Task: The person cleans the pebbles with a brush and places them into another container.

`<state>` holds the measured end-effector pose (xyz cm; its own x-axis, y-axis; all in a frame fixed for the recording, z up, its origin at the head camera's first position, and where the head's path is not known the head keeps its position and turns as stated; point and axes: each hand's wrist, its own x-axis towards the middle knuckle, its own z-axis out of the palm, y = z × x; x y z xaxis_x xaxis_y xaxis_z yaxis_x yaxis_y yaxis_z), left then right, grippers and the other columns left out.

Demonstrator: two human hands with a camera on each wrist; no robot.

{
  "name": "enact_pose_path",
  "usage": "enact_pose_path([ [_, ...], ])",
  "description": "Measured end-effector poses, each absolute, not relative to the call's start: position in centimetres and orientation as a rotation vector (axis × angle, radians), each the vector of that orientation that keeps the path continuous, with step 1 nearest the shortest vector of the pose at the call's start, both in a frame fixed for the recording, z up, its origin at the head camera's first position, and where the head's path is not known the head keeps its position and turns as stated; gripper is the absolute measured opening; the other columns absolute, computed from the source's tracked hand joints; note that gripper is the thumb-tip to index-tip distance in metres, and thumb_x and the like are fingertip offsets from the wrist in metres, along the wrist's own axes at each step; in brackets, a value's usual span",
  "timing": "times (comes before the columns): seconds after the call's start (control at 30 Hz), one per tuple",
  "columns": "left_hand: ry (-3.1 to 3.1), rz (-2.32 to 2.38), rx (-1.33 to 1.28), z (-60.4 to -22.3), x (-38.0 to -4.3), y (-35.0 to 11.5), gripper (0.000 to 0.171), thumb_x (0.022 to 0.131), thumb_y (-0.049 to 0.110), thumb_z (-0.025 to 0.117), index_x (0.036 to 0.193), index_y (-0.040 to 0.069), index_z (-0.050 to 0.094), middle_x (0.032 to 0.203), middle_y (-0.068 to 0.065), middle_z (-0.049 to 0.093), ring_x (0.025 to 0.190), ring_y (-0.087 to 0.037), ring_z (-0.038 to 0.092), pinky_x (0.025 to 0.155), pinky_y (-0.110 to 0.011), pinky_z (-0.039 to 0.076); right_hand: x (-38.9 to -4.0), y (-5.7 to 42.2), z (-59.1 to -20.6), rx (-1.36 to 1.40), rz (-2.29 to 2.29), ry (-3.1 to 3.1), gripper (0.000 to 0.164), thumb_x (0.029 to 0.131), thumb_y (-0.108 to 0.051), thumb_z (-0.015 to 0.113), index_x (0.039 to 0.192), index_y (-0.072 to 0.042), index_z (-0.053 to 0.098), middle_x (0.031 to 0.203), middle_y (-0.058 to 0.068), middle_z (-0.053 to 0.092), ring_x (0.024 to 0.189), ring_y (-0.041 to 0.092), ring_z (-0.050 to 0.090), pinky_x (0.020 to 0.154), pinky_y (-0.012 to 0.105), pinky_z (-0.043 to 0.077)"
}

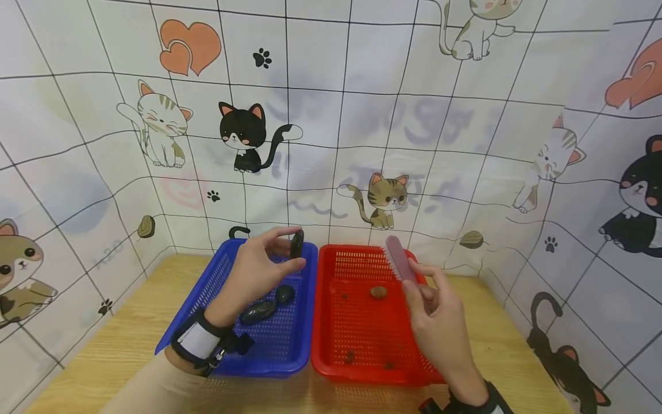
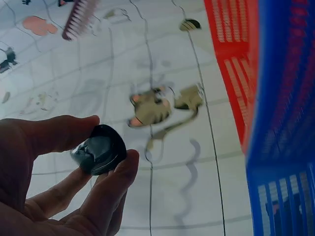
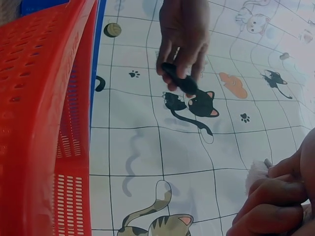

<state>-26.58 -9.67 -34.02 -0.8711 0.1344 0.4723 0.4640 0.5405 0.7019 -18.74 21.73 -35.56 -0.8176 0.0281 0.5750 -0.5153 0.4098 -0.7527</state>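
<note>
My left hand [image 1: 258, 267] is raised over the blue basket [image 1: 186, 310] and pinches a smooth, dark stone [image 1: 296, 244] between thumb and fingers. In the left wrist view the stone [image 2: 102, 150] looks glossy and rounded. Over the right side of the red basket [image 1: 331, 371], my right hand [image 1: 439, 322] grips a pink brush [image 1: 398, 257] with pale bristles facing left. Brush and stone are apart. In the right wrist view only the white bristles [image 3: 257, 177] of the brush show beside the curled fingers. Two dark stones [image 1: 258, 312] lie in the blue basket.
A brown stone [image 1: 378, 292] and several small brown bits lie in the red basket. Both baskets stand side by side on a wooden table [image 1: 121, 310]. A cat-patterned sheet [image 1: 320, 144] rises behind and at both sides.
</note>
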Motion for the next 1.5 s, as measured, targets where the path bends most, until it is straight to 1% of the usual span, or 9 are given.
enact_pose_path([
  [0.1, -2.54, -1.123, -0.47, -34.0, -28.0, -10.7, 0.061, 0.08, 0.031, 0.087, 0.135, 0.03, 0.06, 0.1, 0.005, 0.072, 0.088, -0.013, 0.069, 0.085, -0.05, 0.055, -18.3, 21.6, -35.0, 0.394, 1.416, -2.156, 0.034, 0.102, -0.013, 0.062, 0.135, -0.012, 0.054, 0.126, 0.011, 0.064, 0.069, 0.021, 0.064, 0.039, 0.028, 0.04],
  [0.23, -2.72, -0.999, -0.447, -35.0, -30.0, -11.4, 0.062, 0.078, 0.029, 0.088, 0.133, 0.025, 0.062, 0.093, 0.003, 0.071, 0.082, -0.015, 0.067, 0.076, -0.042, 0.057, -18.0, 21.7, -34.5, 0.397, 1.428, -2.144, 0.034, 0.102, -0.013, 0.061, 0.135, -0.011, 0.054, 0.128, 0.013, 0.063, 0.073, 0.021, 0.065, 0.038, 0.028, 0.04],
  [0.47, -2.947, -0.865, -0.551, -38.5, -32.4, -11.1, 0.058, 0.072, 0.017, 0.09, 0.125, 0.012, 0.067, 0.081, 0.0, 0.068, 0.068, -0.015, 0.063, 0.061, -0.033, 0.056, -18.0, 22.0, -34.1, 0.443, 1.413, -2.123, 0.033, 0.101, -0.01, 0.061, 0.134, -0.006, 0.054, 0.122, 0.016, 0.065, 0.059, 0.022, 0.06, 0.036, 0.029, 0.039],
  [0.63, -3.053, -0.743, -0.642, -40.4, -32.4, -10.2, 0.056, 0.066, 0.011, 0.091, 0.117, 0.004, 0.069, 0.093, -0.007, 0.067, 0.071, -0.018, 0.06, 0.061, -0.03, 0.055, -17.8, 22.1, -33.9, 0.418, 1.393, -2.128, 0.034, 0.101, -0.01, 0.062, 0.134, -0.006, 0.054, 0.117, 0.014, 0.068, 0.059, 0.02, 0.059, 0.038, 0.029, 0.041],
  [0.73, -3.097, -0.764, -0.683, -41.1, -32.1, -9.6, 0.05, 0.063, 0.004, 0.088, 0.11, -0.001, 0.069, 0.088, -0.009, 0.068, 0.066, -0.018, 0.063, 0.057, -0.03, 0.057, -17.7, 22.2, -33.7, 0.41, 1.38, -2.128, 0.033, 0.101, -0.01, 0.061, 0.134, -0.006, 0.054, 0.114, 0.014, 0.069, 0.057, 0.019, 0.057, 0.039, 0.029, 0.041],
  [0.93, -3.195, -0.769, -0.735, -41.9, -31.5, -8.8, 0.02, 0.07, -0.004, 0.081, 0.086, 0.004, 0.072, 0.065, -0.002, 0.064, 0.053, -0.02, 0.064, 0.046, -0.029, 0.055, -17.6, 22.4, -33.4, 0.41, 1.384, -2.135, 0.032, 0.102, -0.011, 0.061, 0.133, -0.006, 0.054, 0.116, 0.013, 0.069, 0.06, 0.02, 0.059, 0.038, 0.03, 0.04],
  [1.17, -3.256, -0.741, -0.659, -42.1, -31.2, -8.5, 0.025, 0.069, -0.005, 0.084, 0.09, 0.002, 0.072, 0.067, -0.003, 0.064, 0.056, -0.021, 0.065, 0.05, -0.035, 0.058, -18.0, 22.5, -33.8, 0.408, 1.372, -2.145, 0.032, 0.102, -0.012, 0.06, 0.133, -0.007, 0.055, 0.123, 0.014, 0.065, 0.073, 0.022, 0.065, 0.042, 0.03, 0.045],
  [1.3, -3.265, -0.693, -0.636, -42.2, -31.1, -8.3, 0.024, 0.071, -0.005, 0.084, 0.091, 0.002, 0.072, 0.066, -0.003, 0.063, 0.055, -0.02, 0.064, 0.05, -0.034, 0.058, -19.0, 23.2, -35.1, 0.373, 1.392, -2.156, 0.033, 0.102, -0.015, 0.061, 0.135, -0.014, 0.055, 0.126, 0.011, 0.064, 0.076, 0.021, 0.065, 0.043, 0.03, 0.046],
  [1.5, -3.24, -0.635, -0.678, -42.1, -30.8, -8.5, 0.018, 0.072, -0.007, 0.078, 0.082, 0.005, 0.071, 0.062, -0.003, 0.061, 0.051, -0.019, 0.061, 0.045, -0.031, 0.054, -20.1, 24.0, -36.4, 0.356, 1.403, -2.165, 0.036, 0.102, -0.019, 0.062, 0.137, -0.02, 0.055, 0.128, 0.009, 0.064, 0.077, 0.019, 0.065, 0.043, 0.03, 0.046],
])
